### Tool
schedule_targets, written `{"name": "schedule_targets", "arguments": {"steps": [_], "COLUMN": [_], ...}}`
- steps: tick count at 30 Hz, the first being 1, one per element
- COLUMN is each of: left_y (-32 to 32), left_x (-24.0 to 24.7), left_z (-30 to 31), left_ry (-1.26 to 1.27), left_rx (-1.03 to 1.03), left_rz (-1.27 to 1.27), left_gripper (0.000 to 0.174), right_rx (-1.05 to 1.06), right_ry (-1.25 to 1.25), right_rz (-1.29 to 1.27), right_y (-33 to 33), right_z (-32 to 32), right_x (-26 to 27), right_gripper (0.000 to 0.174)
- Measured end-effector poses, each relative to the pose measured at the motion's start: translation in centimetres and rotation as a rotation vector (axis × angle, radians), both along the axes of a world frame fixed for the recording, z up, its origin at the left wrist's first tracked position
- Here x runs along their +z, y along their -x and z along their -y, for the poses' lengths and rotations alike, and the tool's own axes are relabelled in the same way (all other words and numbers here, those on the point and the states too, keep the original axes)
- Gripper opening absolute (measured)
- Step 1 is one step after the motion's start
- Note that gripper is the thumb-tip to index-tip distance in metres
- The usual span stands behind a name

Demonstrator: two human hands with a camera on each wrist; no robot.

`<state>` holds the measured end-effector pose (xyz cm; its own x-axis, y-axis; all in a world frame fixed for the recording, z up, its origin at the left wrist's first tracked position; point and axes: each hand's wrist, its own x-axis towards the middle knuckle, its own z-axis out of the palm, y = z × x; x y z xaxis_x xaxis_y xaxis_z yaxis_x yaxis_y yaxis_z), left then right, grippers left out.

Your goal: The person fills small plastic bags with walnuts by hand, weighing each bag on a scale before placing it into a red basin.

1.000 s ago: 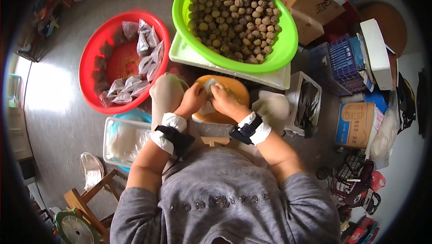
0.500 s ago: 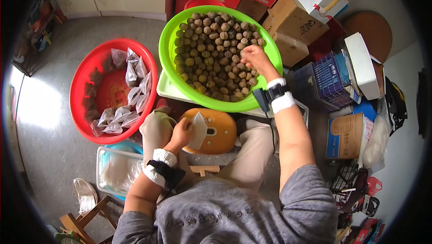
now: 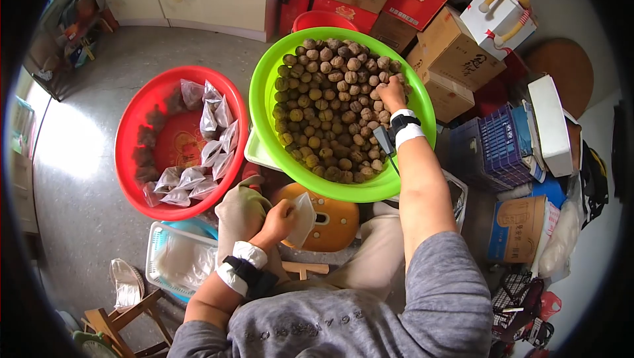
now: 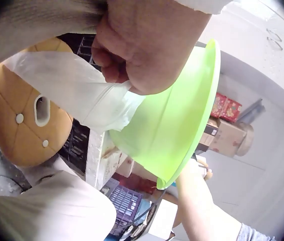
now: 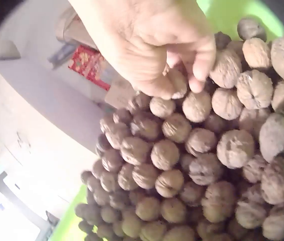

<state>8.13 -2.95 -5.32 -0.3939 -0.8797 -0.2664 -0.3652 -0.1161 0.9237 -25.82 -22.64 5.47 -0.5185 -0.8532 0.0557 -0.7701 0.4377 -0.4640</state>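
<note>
My left hand (image 3: 281,220) grips a clear plastic bag (image 4: 76,90) by its edge, fingers curled, over the orange cushioned stool (image 3: 340,226) between the knees. The bag hangs limp and see-through. Beyond it stands a large green basin (image 3: 260,123) heaped with brown walnuts (image 5: 234,149). Reaching into the basin's right side, my right hand (image 3: 392,92) has thumb and fingers around one walnut (image 5: 178,83) at the top of the heap. Part of that walnut is hidden behind the fingers.
On the floor to the left, a red basin (image 3: 125,150) holds several filled, tied clear bags (image 3: 191,178). Nearer sits a white basket (image 3: 156,252) with flat plastic bags. Cardboard boxes (image 3: 456,51) and a purple crate (image 3: 496,137) line the right side.
Both hands were together at the bag over the stool; my right hand has since moved up into the green basin and onto a walnut. My left hand keeps the bag over the stool.
</note>
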Motion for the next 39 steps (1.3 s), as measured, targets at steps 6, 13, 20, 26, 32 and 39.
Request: {"name": "schedule_targets", "arguments": {"steps": [6, 13, 20, 26, 32, 39], "left_y": [0.1, 0.1, -0.7, -0.8, -0.9, -0.9], "left_x": [0.0, 0.5, -0.5, -1.4, -1.8, 0.4], "left_z": [-0.1, -0.3, -0.5, -0.3, -0.3, -0.3], "left_ry": [0.047, 0.261, 0.155, 0.214, 0.194, 0.147], "left_rx": [0.012, 0.074, 0.049, 0.056, 0.091, 0.044], "left_rz": [-0.017, -0.082, -0.028, -0.049, -0.068, -0.004], "left_gripper": [0.014, 0.013, 0.012, 0.012, 0.011, 0.014], "right_rx": [0.292, 0.530, 0.621, 0.672, 0.702, 0.716], "right_ry": [0.166, 0.110, -0.182, -0.085, -0.039, -0.250], "right_rz": [1.381, 1.727, 1.221, 0.329, 0.155, 1.069], "right_y": [0.1, -9.5, -19.2, -20.6, -20.6, -17.1], "right_z": [-3.8, -15.4, -23.4, -23.8, -23.6, -20.5], "right_x": [2.0, 6.1, -0.5, -6.6, -4.3, 5.3], "right_gripper": [0.031, 0.030, 0.022, 0.027, 0.032, 0.014]}}
